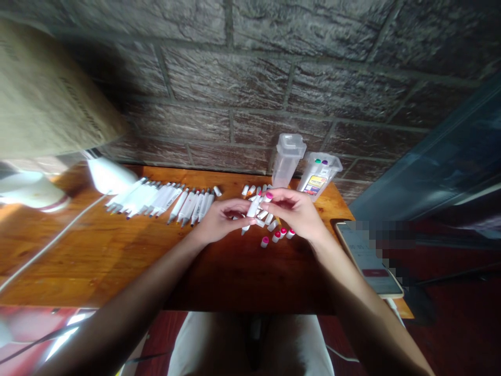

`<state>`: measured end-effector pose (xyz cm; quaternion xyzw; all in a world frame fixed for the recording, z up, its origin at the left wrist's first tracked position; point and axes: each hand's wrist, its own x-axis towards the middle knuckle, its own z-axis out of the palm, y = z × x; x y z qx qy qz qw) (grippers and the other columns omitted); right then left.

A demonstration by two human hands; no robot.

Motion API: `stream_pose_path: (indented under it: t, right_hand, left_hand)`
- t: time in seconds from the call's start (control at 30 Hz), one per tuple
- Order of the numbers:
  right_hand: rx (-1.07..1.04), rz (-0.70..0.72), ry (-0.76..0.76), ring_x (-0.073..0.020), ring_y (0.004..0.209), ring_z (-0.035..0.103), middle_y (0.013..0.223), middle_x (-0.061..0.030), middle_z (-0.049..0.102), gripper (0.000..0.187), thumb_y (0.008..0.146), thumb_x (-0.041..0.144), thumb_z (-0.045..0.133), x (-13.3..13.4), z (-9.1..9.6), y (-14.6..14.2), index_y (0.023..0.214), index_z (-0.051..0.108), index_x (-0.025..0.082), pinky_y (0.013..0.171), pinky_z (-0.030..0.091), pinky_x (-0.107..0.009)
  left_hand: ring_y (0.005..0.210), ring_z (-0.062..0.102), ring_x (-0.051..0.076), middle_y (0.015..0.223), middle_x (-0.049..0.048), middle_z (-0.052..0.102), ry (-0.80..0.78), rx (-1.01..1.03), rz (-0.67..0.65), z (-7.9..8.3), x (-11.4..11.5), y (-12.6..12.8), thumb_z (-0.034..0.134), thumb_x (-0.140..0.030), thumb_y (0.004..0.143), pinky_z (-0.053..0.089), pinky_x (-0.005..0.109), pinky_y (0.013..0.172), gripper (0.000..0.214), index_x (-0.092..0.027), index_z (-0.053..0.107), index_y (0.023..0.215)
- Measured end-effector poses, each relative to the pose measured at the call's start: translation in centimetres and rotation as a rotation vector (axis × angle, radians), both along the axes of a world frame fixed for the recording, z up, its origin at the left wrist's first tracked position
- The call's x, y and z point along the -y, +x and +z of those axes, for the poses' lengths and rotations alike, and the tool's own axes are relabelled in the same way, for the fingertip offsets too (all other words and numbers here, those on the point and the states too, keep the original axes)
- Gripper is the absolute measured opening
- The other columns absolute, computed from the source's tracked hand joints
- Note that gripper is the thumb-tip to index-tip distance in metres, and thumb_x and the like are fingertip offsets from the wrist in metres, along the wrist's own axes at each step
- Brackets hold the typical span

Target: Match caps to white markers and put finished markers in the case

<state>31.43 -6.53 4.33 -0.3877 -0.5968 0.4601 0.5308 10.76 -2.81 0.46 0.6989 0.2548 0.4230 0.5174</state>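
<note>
Over the middle of the wooden table, my left hand is closed on a white marker, held between thumb and fingers. Close beside it, my right hand pinches a white marker cap with a magenta end. The two hands nearly meet, and their fingers hide part of what they hold. Several loose white caps lie beneath and behind the hands. Nearer to me are caps with red ends and one pink-ended cap. To the left, several uncapped white markers lie in a row.
At the back right stand a clear plastic case and a labelled clear container with a green and a purple end showing. A phone lies on the right edge. A lamp and white cable are on the left; a stone-patterned wall rises behind.
</note>
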Motion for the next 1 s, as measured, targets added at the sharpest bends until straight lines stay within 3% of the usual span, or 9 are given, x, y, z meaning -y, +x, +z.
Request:
stream_pose_path:
  t: [0.33,0.53,1.0]
  right_hand:
    - [0.104,0.016,0.028,-0.0186,0.079,0.07,0.089,-0.0035,0.077,0.029,0.073,0.042,0.084,0.35,0.22,0.0,0.091,0.076,0.021,0.076,0.058,-0.034]
    - [0.153,0.024,0.065,-0.0183,0.079,0.07,0.096,-0.0045,0.078,0.029,0.072,0.039,0.085,0.55,0.15,0.1,0.094,0.077,0.021,0.074,0.058,-0.033]
    - [0.154,0.051,0.075,-0.0219,0.094,0.073,0.106,-0.0057,0.079,0.029,0.074,0.037,0.084,0.52,0.11,0.17,0.099,0.08,0.023,0.083,0.06,-0.035]
  left_hand:
    - [0.08,0.071,0.018,0.097,0.0086,0.078,0.137,-0.054,0.109,0.19,0.18,0.18,0.083,-0.034,0.072,0.057,0.027,0.072,0.03,-0.016,0.076,0.095]
    - [0.085,0.071,0.018,0.096,0.0083,0.077,0.26,-0.064,0.154,0.09,-0.03,-0.14,0.081,-0.032,0.076,0.056,0.027,0.079,0.026,-0.016,0.075,0.095]
    - [0.084,0.07,0.018,0.096,0.0094,0.077,0.43,-0.052,0.173,0.21,-0.26,-0.35,0.079,-0.027,0.079,0.056,0.028,0.077,0.02,-0.018,0.079,0.097]
